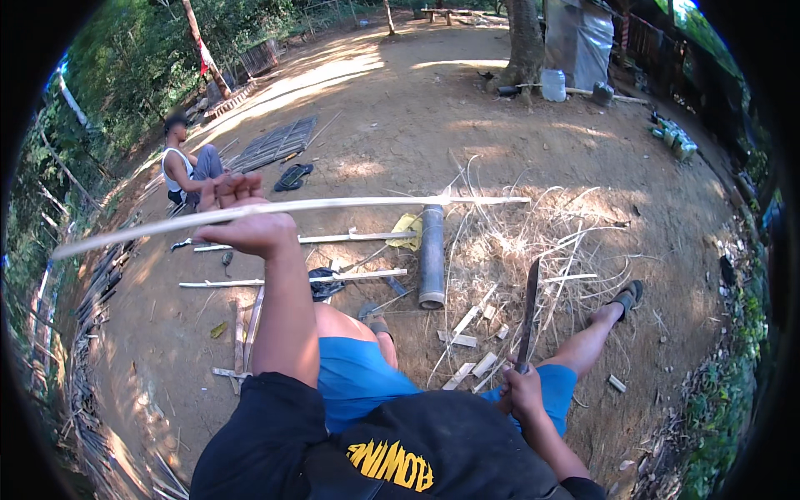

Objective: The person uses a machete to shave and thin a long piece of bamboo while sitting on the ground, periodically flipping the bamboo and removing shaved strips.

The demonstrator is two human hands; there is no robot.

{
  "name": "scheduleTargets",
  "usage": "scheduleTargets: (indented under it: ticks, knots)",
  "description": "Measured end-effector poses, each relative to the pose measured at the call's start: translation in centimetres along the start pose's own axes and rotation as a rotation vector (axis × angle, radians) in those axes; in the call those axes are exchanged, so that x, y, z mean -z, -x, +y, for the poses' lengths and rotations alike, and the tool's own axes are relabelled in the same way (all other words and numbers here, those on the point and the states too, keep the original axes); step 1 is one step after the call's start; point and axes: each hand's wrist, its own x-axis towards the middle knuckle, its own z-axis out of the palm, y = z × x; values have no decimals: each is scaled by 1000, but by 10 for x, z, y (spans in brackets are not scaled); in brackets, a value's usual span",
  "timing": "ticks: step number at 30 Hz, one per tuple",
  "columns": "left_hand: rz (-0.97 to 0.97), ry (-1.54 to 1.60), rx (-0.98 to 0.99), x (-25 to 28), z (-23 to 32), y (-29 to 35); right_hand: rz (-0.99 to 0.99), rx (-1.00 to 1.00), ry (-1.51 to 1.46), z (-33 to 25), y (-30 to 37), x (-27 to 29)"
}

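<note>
My left hand (242, 218), raised at the left, supports a long pale bamboo strip (333, 205) across its palm, with the fingers curling upward. The strip's right end passes over the top of a dark grey cylinder (432, 258); I cannot tell whether they touch. Low on the right, my right hand (523, 392) is closed around the handle of a machete (530, 312), its dark blade pointing up and away from me. Curly shavings (517, 237) lie heaped beyond the blade. Short cut pieces of bamboo (483, 364) are scattered between my legs.
More long strips (292, 279) lie left of the cylinder, near a black bag (325, 285) and a yellow wrapper (407, 232). A person (185, 162) sits at the far left, near slippers (293, 177) and a slatted panel (275, 143). A tree (525, 42) stands beyond.
</note>
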Motion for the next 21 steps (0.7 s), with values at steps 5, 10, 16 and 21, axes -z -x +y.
scheduleTargets:
  ticks: [5,10,16,21]
  knots:
    - [190,-33,300,50,-20,71,-86,5,114,-11,6,0]
    - [-23,7,384,47,2,75,-51,55,285,-9,8,-4]
    - [326,-147,-57,21,55,54,-4,283,557,-10,5,-18]
    - [87,-20,92,48,74,46,-40,262,548,-16,-5,-31]
